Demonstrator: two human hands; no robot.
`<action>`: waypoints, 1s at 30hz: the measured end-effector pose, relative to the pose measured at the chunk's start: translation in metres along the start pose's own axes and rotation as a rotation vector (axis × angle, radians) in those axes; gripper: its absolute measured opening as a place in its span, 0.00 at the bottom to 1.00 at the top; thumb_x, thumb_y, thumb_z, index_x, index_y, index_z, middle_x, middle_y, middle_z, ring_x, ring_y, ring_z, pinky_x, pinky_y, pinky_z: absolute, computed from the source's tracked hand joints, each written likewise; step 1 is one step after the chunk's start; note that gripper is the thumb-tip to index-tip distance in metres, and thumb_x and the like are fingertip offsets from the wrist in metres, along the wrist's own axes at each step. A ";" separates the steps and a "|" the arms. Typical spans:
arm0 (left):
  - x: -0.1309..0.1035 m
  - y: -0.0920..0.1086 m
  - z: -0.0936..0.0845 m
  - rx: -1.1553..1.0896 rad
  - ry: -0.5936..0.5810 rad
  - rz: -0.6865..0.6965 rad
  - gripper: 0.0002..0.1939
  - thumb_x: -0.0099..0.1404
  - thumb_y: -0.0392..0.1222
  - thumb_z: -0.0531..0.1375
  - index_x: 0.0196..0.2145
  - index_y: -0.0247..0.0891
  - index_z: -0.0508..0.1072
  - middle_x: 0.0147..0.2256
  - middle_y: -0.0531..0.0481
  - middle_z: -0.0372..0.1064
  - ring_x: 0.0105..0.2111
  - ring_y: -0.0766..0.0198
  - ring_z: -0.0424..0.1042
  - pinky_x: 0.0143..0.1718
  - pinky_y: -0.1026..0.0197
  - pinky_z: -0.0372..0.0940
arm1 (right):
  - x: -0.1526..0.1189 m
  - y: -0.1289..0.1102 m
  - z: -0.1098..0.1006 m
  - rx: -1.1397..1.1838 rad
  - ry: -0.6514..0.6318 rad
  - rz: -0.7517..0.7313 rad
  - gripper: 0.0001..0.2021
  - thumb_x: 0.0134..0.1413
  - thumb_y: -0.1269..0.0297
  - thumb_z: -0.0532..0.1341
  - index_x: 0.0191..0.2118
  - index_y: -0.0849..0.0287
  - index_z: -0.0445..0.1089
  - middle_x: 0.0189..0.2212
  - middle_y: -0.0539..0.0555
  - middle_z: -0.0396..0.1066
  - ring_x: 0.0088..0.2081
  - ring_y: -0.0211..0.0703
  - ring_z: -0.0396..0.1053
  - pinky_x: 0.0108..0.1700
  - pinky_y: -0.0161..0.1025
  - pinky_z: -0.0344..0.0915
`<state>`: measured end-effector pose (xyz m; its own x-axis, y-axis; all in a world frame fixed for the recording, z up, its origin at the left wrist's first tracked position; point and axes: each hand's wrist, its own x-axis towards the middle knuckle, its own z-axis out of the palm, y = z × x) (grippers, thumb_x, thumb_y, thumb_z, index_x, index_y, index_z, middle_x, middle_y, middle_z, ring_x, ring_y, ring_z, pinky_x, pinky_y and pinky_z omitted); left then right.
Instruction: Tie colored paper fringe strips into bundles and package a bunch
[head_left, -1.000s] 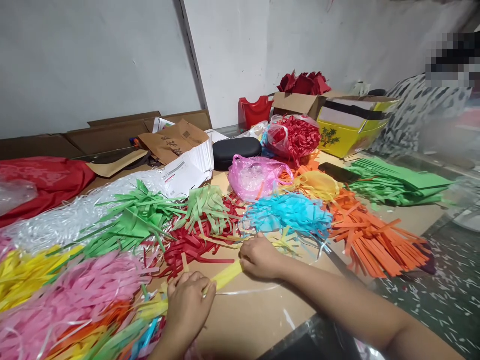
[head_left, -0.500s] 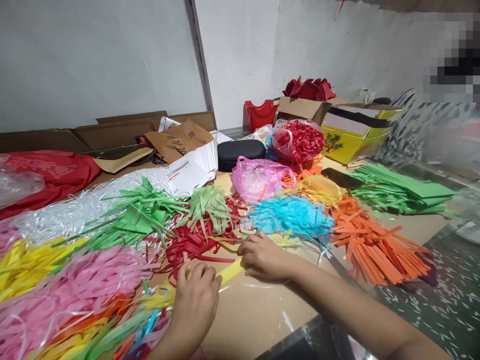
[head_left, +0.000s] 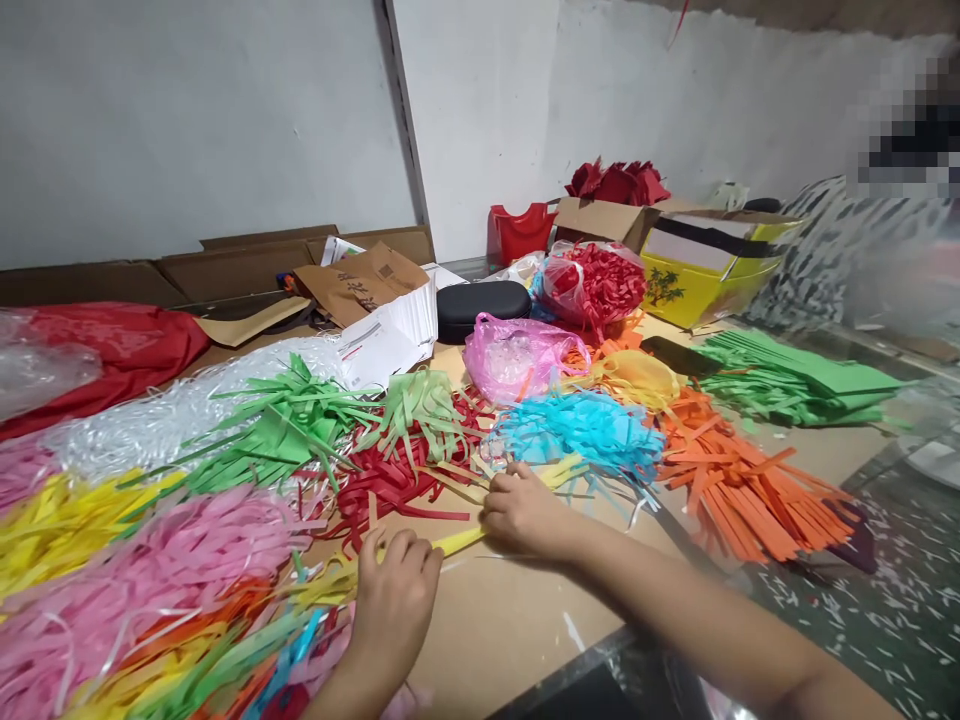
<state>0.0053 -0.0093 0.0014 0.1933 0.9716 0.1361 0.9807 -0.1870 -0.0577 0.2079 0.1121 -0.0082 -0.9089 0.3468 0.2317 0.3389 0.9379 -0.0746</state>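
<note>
- Head view: left hand [head_left: 397, 592] and right hand [head_left: 523, 514] grip a yellow strip [head_left: 461, 541], stretched between them over brown cardboard [head_left: 495, 625].
- Handling looks partway; orange strips [head_left: 739, 485] lie bunched right, pink strips [head_left: 180, 560] left.

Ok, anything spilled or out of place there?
Possibly: the orange strips splay over the right edge of the cardboard. The dark surface beyond is flecked white; scraps or pattern, I can't tell.

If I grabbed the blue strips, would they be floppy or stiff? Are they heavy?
The blue strips would probably be floppy, since many bend and curl over each other. The pile is likely light for its size, because the strips look thin and loosely heaped. A few might slip away, as some ends stick out at the edge.
</note>
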 end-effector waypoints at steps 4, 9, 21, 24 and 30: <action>-0.009 -0.012 0.005 -0.083 0.019 -0.020 0.10 0.69 0.36 0.56 0.40 0.45 0.78 0.36 0.53 0.78 0.42 0.58 0.72 0.53 0.46 0.52 | -0.004 0.012 -0.007 0.128 -0.003 0.037 0.09 0.65 0.64 0.59 0.37 0.54 0.76 0.38 0.53 0.77 0.42 0.46 0.62 0.44 0.46 0.47; -0.009 -0.011 0.003 -0.088 0.038 -0.023 0.12 0.69 0.35 0.54 0.36 0.42 0.78 0.37 0.50 0.77 0.42 0.54 0.71 0.53 0.44 0.51 | -0.003 0.008 -0.010 0.172 0.013 0.048 0.08 0.65 0.63 0.58 0.40 0.55 0.76 0.40 0.55 0.76 0.44 0.47 0.63 0.46 0.45 0.48; 0.008 -0.013 0.009 -0.145 -0.115 -0.163 0.17 0.71 0.38 0.47 0.32 0.39 0.73 0.33 0.47 0.74 0.40 0.51 0.70 0.45 0.47 0.54 | 0.002 0.004 -0.002 0.361 -0.044 0.356 0.03 0.52 0.68 0.65 0.28 0.60 0.74 0.35 0.53 0.73 0.41 0.45 0.64 0.42 0.42 0.48; 0.012 -0.012 0.012 -0.126 -0.095 -0.188 0.15 0.70 0.38 0.49 0.32 0.38 0.73 0.33 0.46 0.75 0.39 0.50 0.71 0.45 0.46 0.54 | 0.003 0.003 0.001 0.340 -0.039 0.370 0.04 0.50 0.69 0.65 0.27 0.60 0.73 0.34 0.53 0.72 0.40 0.45 0.63 0.41 0.42 0.48; 0.007 -0.013 0.010 -0.122 0.008 -0.120 0.12 0.66 0.33 0.55 0.39 0.46 0.76 0.39 0.52 0.76 0.44 0.54 0.72 0.50 0.46 0.53 | -0.001 0.008 -0.001 0.275 0.020 0.214 0.03 0.60 0.64 0.63 0.36 0.56 0.74 0.39 0.52 0.74 0.44 0.46 0.63 0.44 0.44 0.47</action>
<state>-0.0060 0.0009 -0.0072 0.0746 0.9869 0.1431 0.9930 -0.0867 0.0803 0.2118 0.1192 -0.0081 -0.8182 0.5384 0.2014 0.4406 0.8124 -0.3820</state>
